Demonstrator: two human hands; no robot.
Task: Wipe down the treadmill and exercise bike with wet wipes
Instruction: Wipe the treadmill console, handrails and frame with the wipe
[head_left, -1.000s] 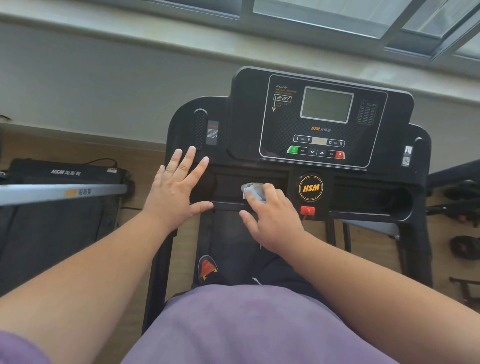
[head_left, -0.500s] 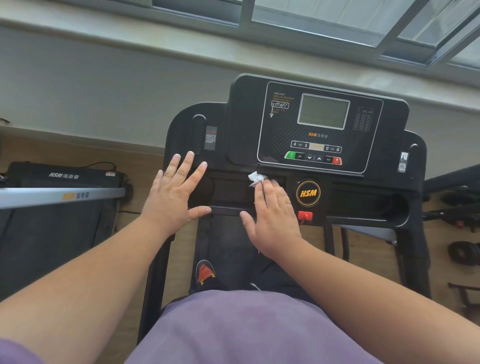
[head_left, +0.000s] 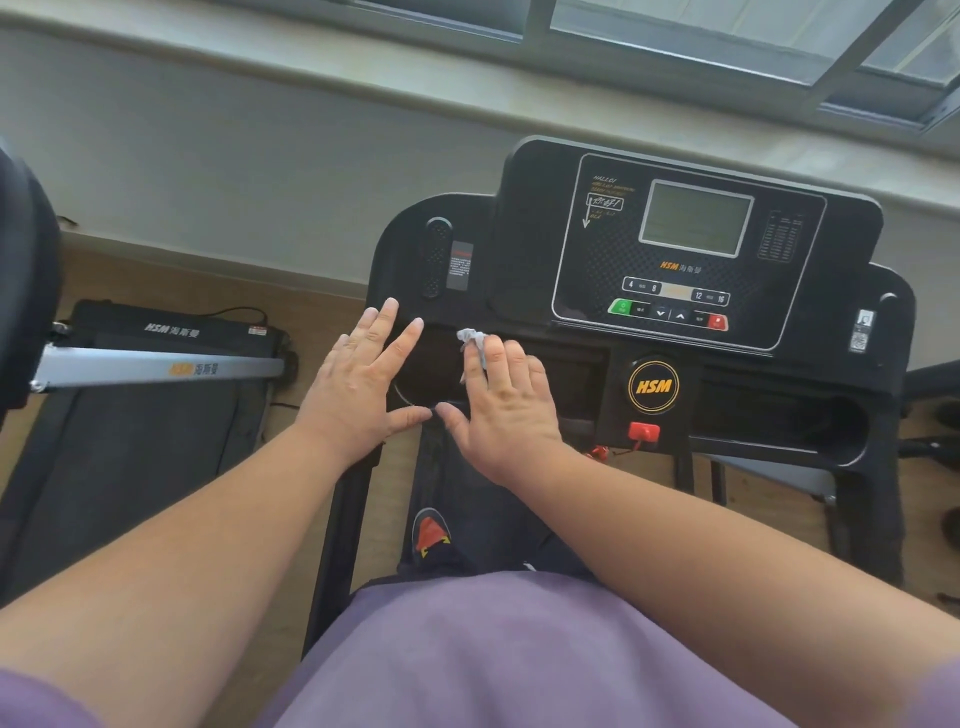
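At the far left a second treadmill (head_left: 156, 415) lies on the wooden floor, its silver rail (head_left: 156, 366) running across it; it plays no part here. Next comes the left hand (head_left: 358, 384), fingers straight and spread, palm flat on the left shelf of the treadmill (head_left: 691, 395) being cleaned. It holds nothing and seems to be there to steady the person while leaning forward. Just beside it, thumbs nearly touching, the right hand (head_left: 506, 400) presses a crumpled wet wipe (head_left: 472, 340) onto the tray below the console, fingers nearly straight, the wipe poking out past the fingertips. Flat fingers likely spread the pressure over the cloth. Further right sit the display panel (head_left: 693, 244) and the red safety key (head_left: 644, 432), apparently not yet wiped. The exercise bike cannot be identified here.
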